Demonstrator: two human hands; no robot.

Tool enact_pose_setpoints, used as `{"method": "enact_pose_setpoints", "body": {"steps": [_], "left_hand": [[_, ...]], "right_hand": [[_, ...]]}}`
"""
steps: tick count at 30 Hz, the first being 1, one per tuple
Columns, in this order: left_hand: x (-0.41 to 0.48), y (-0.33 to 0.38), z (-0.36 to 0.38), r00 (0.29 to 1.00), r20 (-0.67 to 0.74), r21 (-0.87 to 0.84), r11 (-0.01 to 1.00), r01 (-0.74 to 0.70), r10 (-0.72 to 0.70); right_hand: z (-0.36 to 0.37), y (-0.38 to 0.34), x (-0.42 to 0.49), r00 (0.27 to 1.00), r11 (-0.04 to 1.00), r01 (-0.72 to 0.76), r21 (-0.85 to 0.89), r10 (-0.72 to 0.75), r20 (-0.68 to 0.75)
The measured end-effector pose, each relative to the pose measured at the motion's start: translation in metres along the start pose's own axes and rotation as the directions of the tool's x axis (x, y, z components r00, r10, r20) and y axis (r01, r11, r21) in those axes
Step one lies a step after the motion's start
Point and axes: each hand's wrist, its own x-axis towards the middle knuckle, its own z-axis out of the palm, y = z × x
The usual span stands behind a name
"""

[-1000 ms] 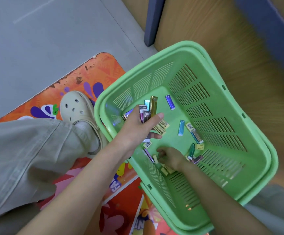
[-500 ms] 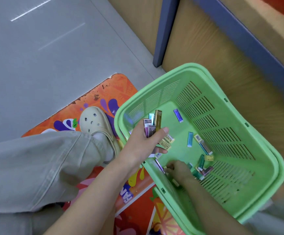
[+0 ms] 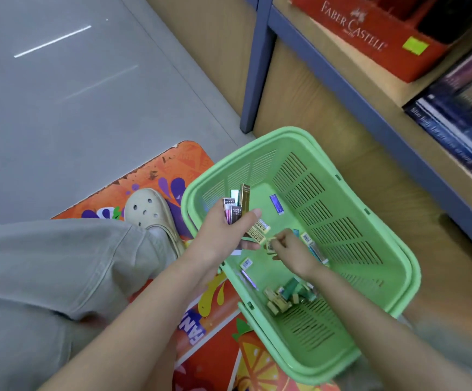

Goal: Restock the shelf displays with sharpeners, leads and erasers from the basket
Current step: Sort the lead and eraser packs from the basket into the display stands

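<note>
A green plastic basket [image 3: 393, 249] sits on the floor by the shelf. My left hand [image 3: 223, 235] hovers over its near-left side, shut on a fanned bundle of small lead boxes [image 3: 239, 207] in gold, purple and teal. My right hand [image 3: 291, 249] is just to the right, fingers pinched on a small yellow box [image 3: 270, 245] held against the bundle's lower end. Loose boxes lie on the basket floor: a blue one [image 3: 276, 204], a white-labelled one [image 3: 246, 263], and a heap of yellow and green ones [image 3: 288, 296] near the front wall.
A wooden shelf with a blue metal frame [image 3: 328, 74] rises at right, carrying a red Faber-Castell display box [image 3: 370, 35] and stacked dark books [image 3: 455, 114]. My trouser leg and beige clog [image 3: 150, 210] rest on an orange floor mat [image 3: 172, 165]. Grey floor lies at left.
My right hand rose from the basket's near corner to meet the bundle, now holding a small yellow box. The view tilted up, bringing the shelf into sight. My left hand kept its bundle.
</note>
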Motion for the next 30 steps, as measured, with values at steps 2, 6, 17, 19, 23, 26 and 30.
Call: {"method": "enact_pose_setpoints", "body": {"steps": [2, 6, 17, 19, 23, 26, 30], "left_hand": [[-0.008, 0.006, 0.006, 0.999, -0.028, -0.042, 0.999, 0.015, -0.016], [-0.028, 0.015, 0.016, 0.998, -0.039, -0.088, 0.995, 0.041, -0.045], [-0.091, 0.041, 0.070, 0.995, 0.058, -0.249, 0.965, 0.088, -0.076], [-0.104, 0.045, 0.083, 0.997, 0.068, -0.232, 0.972, 0.034, -0.019], [-0.124, 0.054, 0.107, 0.989, 0.129, -0.176, 0.983, -0.045, 0.068], [-0.134, 0.065, 0.124, 0.977, 0.185, -0.137, 0.987, -0.082, 0.107], [-0.144, 0.077, 0.153, 0.956, 0.259, -0.095, 0.989, -0.116, 0.137]], "right_hand": [[-0.014, -0.025, -0.022, 0.996, 0.992, 0.084, 0.094, -0.084, -0.006], [-0.039, -0.068, -0.076, 0.968, 0.941, 0.250, 0.230, -0.235, -0.088], [-0.074, -0.093, -0.204, 0.843, 0.834, 0.477, 0.278, -0.344, -0.415], [-0.078, -0.090, -0.219, 0.793, 0.835, 0.514, 0.198, -0.373, -0.482], [-0.094, -0.082, -0.251, 0.700, 0.807, 0.573, 0.142, -0.391, -0.597], [-0.112, -0.071, -0.272, 0.650, 0.798, 0.593, 0.108, -0.395, -0.650], [-0.142, -0.042, -0.297, 0.589, 0.801, 0.590, 0.104, -0.338, -0.734]]}}
